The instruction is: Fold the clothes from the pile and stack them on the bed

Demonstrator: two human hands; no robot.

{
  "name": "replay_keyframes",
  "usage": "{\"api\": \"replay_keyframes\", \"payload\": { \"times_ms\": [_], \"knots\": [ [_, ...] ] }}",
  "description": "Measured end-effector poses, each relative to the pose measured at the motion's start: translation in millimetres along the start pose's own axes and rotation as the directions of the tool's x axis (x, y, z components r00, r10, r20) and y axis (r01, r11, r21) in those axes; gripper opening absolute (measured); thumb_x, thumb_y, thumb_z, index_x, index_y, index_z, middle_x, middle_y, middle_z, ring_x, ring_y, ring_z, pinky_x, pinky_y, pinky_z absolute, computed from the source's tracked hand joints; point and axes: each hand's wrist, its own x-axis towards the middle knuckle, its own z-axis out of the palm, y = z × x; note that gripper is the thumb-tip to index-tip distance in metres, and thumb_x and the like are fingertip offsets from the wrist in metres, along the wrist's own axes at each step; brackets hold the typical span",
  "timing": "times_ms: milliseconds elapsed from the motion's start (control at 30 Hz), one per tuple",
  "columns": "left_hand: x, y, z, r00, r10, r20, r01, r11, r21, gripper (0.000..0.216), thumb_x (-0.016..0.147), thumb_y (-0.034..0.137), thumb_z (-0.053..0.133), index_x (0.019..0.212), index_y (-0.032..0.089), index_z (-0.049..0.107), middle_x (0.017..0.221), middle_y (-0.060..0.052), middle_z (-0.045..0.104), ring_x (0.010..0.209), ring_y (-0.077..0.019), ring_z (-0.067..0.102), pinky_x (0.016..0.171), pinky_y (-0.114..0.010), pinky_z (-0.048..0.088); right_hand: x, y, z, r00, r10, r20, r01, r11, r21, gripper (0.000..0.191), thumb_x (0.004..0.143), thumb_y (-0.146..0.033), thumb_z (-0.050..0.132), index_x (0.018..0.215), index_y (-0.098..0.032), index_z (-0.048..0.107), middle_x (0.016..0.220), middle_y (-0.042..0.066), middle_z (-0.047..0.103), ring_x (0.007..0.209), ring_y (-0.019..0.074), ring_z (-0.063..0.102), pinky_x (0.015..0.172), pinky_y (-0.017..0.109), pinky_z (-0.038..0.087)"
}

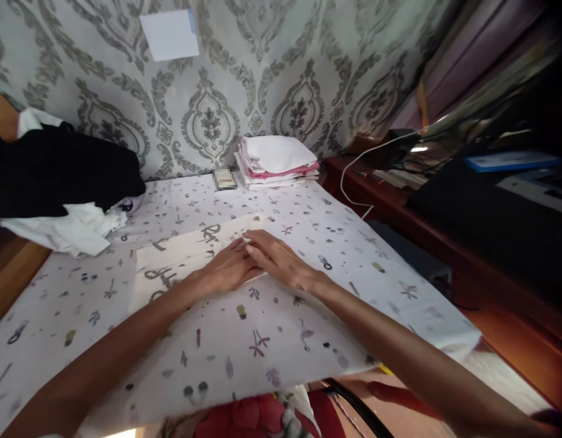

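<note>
A cream piece of folded cloth (174, 258) with dark printed lettering lies flat in the middle of the table. My left hand (228, 267) rests palm down on its right part, fingers stretched out. From the other side my right hand (281, 261) also lies flat, its fingers overlapping the fingertips of the left. Both hands are open and press on the cloth, with nothing held in them. They hide part of the cloth's right side and its print.
Under everything is a white patterned tablecloth (272, 328). A stack of folded white and pink cloths (278, 158) stands at the back, beside a small blurred item (225, 178). Black and white clothes (66, 170) are heaped at the left. A dark wooden desk (504, 292) with cables borders the right.
</note>
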Motion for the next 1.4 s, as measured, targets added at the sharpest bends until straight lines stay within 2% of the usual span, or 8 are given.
{"api": "replay_keyframes", "payload": {
  "times_ms": [100, 300, 433, 567, 900, 1100, 1267, 1400],
  "knots": [
    [-4, 7, 1, 1.000, 0.011, 0.010, -0.011, 1.000, 0.010, 0.054, 0.104, 0.051, 0.030, 0.134, 0.017, 0.060, 0.144, -0.012, 0.058, 0.140, -0.0273, 0.045, 0.120, -0.046, 0.030, 24, 15, 20, 0.996, 0.022, 0.089, -0.019, 0.999, -0.040, 0.061, 0.102, -0.055, 0.025, 0.140, -0.018, 0.054, 0.143, 0.014, 0.057, 0.136, 0.0272, 0.049, 0.114, 0.048, 0.040],
    [-30, 19, 1, 0.993, 0.017, 0.116, -0.014, 0.999, -0.029, 0.062, 0.103, 0.056, 0.029, 0.151, 0.017, 0.040, 0.159, -0.011, 0.039, 0.151, -0.0223, 0.027, 0.126, -0.043, 0.010, 28, 41, 46, 0.996, -0.094, 0.000, 0.092, 0.968, -0.233, 0.064, 0.103, -0.051, 0.017, 0.142, -0.016, 0.054, 0.150, 0.014, 0.051, 0.145, 0.0251, 0.039, 0.119, 0.048, 0.033],
    [-65, 16, -1, 0.975, -0.208, 0.072, 0.209, 0.978, -0.006, 0.073, 0.102, 0.062, 0.021, 0.159, 0.017, 0.021, 0.166, -0.012, 0.021, 0.155, -0.0221, 0.013, 0.126, -0.046, 0.005, 23, 37, 49, 0.992, -0.125, 0.016, 0.122, 0.915, -0.385, 0.057, 0.104, -0.044, 0.022, 0.143, -0.017, 0.054, 0.152, 0.014, 0.049, 0.145, 0.0265, 0.040, 0.116, 0.048, 0.036],
    [-115, 12, -2, 0.901, -0.433, 0.014, 0.432, 0.900, 0.053, 0.079, 0.100, 0.066, 0.019, 0.162, 0.019, 0.007, 0.167, -0.011, 0.012, 0.155, -0.0243, 0.007, 0.126, -0.047, 0.006, 23, 35, 50, 0.988, -0.146, 0.054, 0.154, 0.860, -0.487, 0.053, 0.103, -0.043, 0.030, 0.145, -0.018, 0.051, 0.154, 0.014, 0.046, 0.145, 0.0279, 0.039, 0.115, 0.048, 0.036],
    [-196, 3, -10, 0.847, -0.532, -0.020, 0.526, 0.831, 0.179, 0.080, 0.100, 0.065, 0.025, 0.162, 0.020, 0.003, 0.167, -0.009, 0.013, 0.154, -0.0262, 0.013, 0.125, -0.042, 0.015, 22, 30, 50, 0.988, -0.131, 0.080, 0.153, 0.836, -0.527, 0.056, 0.104, -0.042, 0.026, 0.146, -0.013, 0.049, 0.155, 0.016, 0.044, 0.145, 0.0279, 0.038, 0.117, 0.046, 0.033],
    [-194, 0, -24, 0.850, -0.518, -0.094, 0.525, 0.826, 0.203, 0.072, 0.101, 0.062, 0.026, 0.160, 0.021, 0.021, 0.165, -0.010, 0.027, 0.153, -0.0249, 0.021, 0.126, -0.046, 0.010, 22, 35, 50, 0.988, -0.135, 0.076, 0.154, 0.844, -0.513, 0.054, 0.104, -0.042, 0.027, 0.146, -0.016, 0.049, 0.155, 0.015, 0.044, 0.146, 0.0272, 0.038, 0.116, 0.047, 0.034],
    [-160, -37, -42, 0.767, -0.634, -0.098, 0.641, 0.762, 0.089, 0.071, 0.103, 0.058, 0.016, 0.160, 0.018, 0.018, 0.168, -0.010, 0.015, 0.155, -0.0240, 0.011, 0.126, -0.045, 0.011, 29, 16, 57, 0.991, -0.121, 0.061, 0.135, 0.853, -0.504, 0.055, 0.104, -0.043, 0.027, 0.148, -0.015, 0.045, 0.158, 0.017, 0.040, 0.149, 0.0285, 0.031, 0.118, 0.052, 0.029],
    [-150, -65, -27, 0.748, -0.659, -0.084, 0.664, 0.745, 0.062, 0.076, 0.100, 0.062, 0.019, 0.160, 0.015, 0.015, 0.167, -0.014, 0.017, 0.155, -0.0266, 0.013, 0.124, -0.047, 0.012, 37, -6, 77, 0.981, -0.153, 0.116, 0.190, 0.858, -0.477, 0.062, 0.104, -0.047, 0.027, 0.154, -0.013, 0.034, 0.161, 0.017, 0.032, 0.152, 0.0269, 0.024, 0.122, 0.051, 0.024]
  ]
}}
